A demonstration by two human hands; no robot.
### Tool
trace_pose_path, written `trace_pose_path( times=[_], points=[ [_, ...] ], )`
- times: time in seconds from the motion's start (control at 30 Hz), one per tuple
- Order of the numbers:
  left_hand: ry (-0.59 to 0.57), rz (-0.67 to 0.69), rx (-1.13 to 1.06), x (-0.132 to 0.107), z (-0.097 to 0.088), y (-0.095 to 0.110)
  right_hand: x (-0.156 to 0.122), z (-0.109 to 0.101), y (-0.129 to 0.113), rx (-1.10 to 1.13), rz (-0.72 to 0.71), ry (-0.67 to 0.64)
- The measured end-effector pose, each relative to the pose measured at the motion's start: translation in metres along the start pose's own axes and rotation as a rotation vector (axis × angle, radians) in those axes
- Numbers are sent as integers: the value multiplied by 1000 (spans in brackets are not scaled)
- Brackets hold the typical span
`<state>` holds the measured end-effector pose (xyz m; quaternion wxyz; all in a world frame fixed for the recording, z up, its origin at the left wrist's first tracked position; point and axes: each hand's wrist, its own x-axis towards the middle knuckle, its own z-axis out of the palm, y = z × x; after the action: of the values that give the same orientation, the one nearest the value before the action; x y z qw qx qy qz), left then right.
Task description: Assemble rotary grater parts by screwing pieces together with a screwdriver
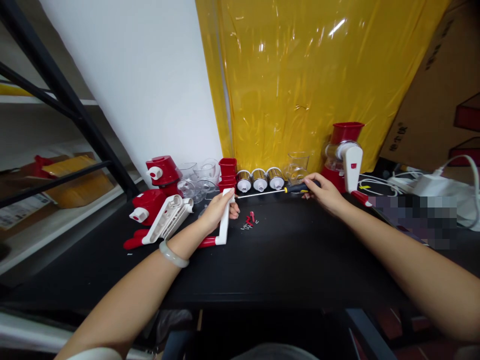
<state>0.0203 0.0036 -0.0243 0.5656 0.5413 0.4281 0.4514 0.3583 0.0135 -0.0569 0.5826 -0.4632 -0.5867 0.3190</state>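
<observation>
My left hand (217,212) is closed around a white crank handle (224,222) with a red grip that points left, held above the black table. In my right hand (323,192) is a screwdriver (296,188) with a black and yellow handle. Its long shaft runs left, with the tip close to the upper part of the crank handle; whether it touches cannot be made out. Small screws and red plastic pieces (250,220) lie on the table between my hands. Left of my left hand, more white crank handles (168,220) with red grips lie side by side.
Red grater bases (147,206), clear plastic housings (204,177), red hoppers (227,172) and metal grater drums (259,180) line the back of the black table (285,265). An assembled rotary grater (347,155) stands at right, beside white cables (390,181). A shelf rack (71,107) is at left.
</observation>
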Motion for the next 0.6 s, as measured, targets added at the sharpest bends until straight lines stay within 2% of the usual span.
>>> trace_pose_path(
  times=[0.23,0.6],
  points=[
    [26,11,-6,1,0,2,-4,5,-9,180,63,-15],
    [53,18,-18,3,-2,3,-8,5,-15,298,105,-86]
  ],
)
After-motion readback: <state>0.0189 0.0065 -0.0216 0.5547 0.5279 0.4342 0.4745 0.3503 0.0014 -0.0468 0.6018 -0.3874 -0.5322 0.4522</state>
